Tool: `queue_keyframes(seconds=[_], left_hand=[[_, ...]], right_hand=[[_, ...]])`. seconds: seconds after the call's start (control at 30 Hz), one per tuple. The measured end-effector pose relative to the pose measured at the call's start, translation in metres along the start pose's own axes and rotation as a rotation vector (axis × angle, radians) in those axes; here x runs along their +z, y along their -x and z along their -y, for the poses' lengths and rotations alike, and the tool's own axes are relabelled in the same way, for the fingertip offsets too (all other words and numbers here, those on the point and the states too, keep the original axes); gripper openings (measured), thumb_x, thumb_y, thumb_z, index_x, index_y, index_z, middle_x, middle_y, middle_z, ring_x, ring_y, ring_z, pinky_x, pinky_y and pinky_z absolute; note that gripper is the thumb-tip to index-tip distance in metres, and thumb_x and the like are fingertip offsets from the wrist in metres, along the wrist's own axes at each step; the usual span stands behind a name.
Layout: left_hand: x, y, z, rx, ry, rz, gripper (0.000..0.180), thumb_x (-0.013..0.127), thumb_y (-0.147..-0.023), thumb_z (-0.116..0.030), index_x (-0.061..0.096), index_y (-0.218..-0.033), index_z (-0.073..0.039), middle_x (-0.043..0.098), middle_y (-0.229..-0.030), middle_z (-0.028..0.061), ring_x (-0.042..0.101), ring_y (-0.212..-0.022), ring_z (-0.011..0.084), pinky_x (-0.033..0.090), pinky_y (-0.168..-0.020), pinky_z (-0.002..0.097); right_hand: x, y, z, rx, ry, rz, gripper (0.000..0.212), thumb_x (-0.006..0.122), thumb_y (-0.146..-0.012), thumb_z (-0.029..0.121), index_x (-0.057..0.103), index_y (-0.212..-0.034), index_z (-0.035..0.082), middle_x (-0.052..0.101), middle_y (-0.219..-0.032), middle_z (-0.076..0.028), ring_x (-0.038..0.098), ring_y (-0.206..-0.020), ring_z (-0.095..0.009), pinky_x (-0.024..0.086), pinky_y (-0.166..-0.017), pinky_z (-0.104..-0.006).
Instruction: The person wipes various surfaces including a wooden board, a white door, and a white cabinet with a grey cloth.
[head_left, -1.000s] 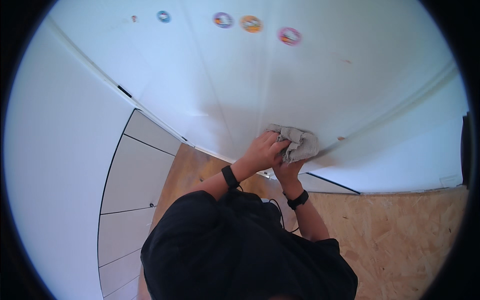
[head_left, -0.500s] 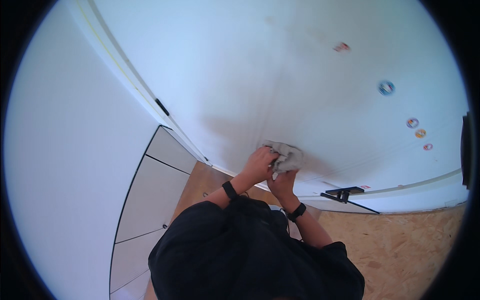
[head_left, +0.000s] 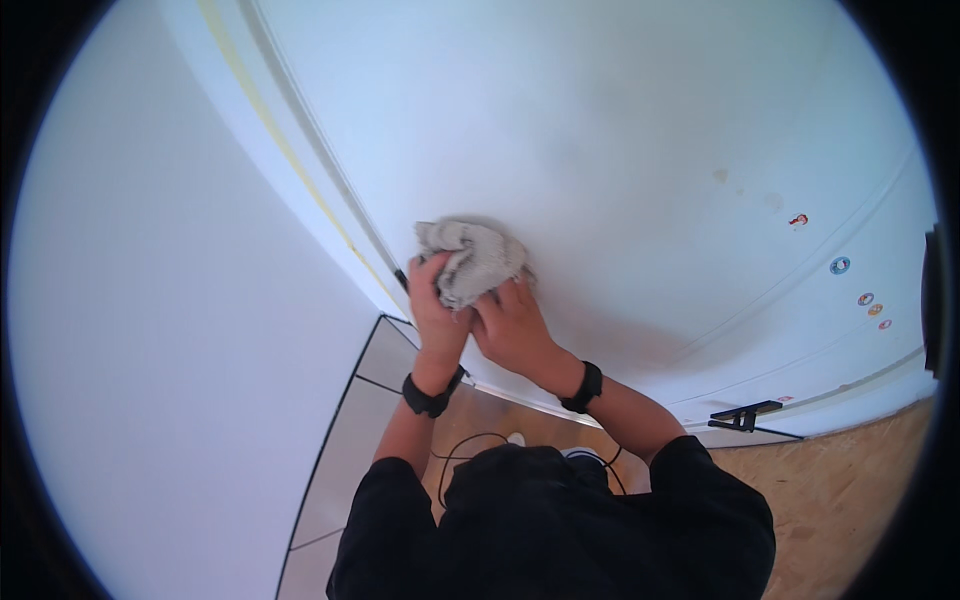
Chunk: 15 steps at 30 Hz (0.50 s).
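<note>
Filling the foreground: a black shirt, broad across the bottom, both sleeves ending above bare forearms.
Bands: one black band round the left wrist, and a second band round the right, a matched pair!
Left hand: here's the left hand, fingers clamped on the near left side of the cloth.
Right hand: the right hand comes in from the other side, just beside the left, its fingers clamped on the cloth's lower right edge.
Cloth: and there it is, the grey cloth, bunched in loose folds, up against the white panel, left of centre, near the panel's left edge.
Panel: the big white panel curves across the view, with a few tan marks over to the right.
Left edge: a black strip sits just beside the left hand; further out runs a yellow line.
Fitting: well to the right, a black fitting at the lower border.
Stickers: small coloured stickers dotted down the far right.
Wall: plain and pale, the wall takes the whole left.
Floor: down below, brown floor and a dark cable looping.
</note>
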<state>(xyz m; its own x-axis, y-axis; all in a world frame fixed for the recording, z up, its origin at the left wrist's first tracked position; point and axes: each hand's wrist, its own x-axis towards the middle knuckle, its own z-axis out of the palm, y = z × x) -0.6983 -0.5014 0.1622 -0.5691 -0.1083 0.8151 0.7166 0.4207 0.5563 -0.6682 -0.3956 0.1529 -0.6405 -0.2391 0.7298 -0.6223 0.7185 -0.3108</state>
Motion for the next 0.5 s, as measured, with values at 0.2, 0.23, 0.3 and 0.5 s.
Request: queue_keyframes(seconds=[0.2, 0.23, 0.3, 0.5], left_hand=[[-0.024, 0.015, 0.033, -0.247, 0.049, 0.101, 0.032, 0.059, -0.066, -0.001, 0.044, -0.094, -0.001, 0.052, -0.09, 0.0138, 0.054, -0.081, 0.0248, 0.043, -0.073, 0.0317], [-0.026, 0.027, 0.037, -0.326, 0.033, 0.186, 0.034, 0.06, -0.068, -0.001, 0.041, -0.096, 0.0, 0.054, -0.091, 0.014, 0.056, -0.081, 0.0226, 0.043, -0.073, 0.0312], [-0.022, 0.059, 0.058, -0.261, -0.052, 0.325, 0.039, 0.062, -0.066, 0.001, 0.04, -0.098, 0.0, 0.053, -0.09, 0.0161, 0.056, -0.083, 0.0269, 0.044, -0.072, 0.0329], [0.01, 0.123, 0.057, -0.074, 0.087, 0.358, 0.037, 0.066, -0.067, -0.005, 0.041, -0.094, -0.003, 0.051, -0.088, 0.0144, 0.052, -0.081, 0.0241, 0.042, -0.07, 0.0297]], right_hand=[[0.039, 0.007, 0.004, -0.091, -0.033, -0.005, 0.031, 0.059, -0.067, 0.013, 0.053, -0.096, 0.004, 0.047, -0.103, -0.015, 0.039, -0.103, -0.039, 0.037, -0.086, -0.0451], [0.044, 0.022, -0.004, -0.097, 0.012, 0.066, 0.03, 0.057, -0.069, 0.012, 0.054, -0.097, 0.004, 0.047, -0.106, -0.014, 0.039, -0.105, -0.036, 0.038, -0.087, -0.0424], [0.051, 0.054, -0.019, -0.076, 0.017, 0.231, 0.029, 0.054, -0.071, 0.01, 0.054, -0.1, 0.004, 0.048, -0.108, -0.014, 0.041, -0.106, -0.032, 0.039, -0.088, -0.0397], [-0.01, 0.096, -0.025, 0.186, 0.0, 0.519, 0.03, 0.051, -0.073, 0.01, 0.053, -0.102, 0.004, 0.048, -0.108, -0.012, 0.043, -0.105, -0.028, 0.037, -0.089, -0.0357]])
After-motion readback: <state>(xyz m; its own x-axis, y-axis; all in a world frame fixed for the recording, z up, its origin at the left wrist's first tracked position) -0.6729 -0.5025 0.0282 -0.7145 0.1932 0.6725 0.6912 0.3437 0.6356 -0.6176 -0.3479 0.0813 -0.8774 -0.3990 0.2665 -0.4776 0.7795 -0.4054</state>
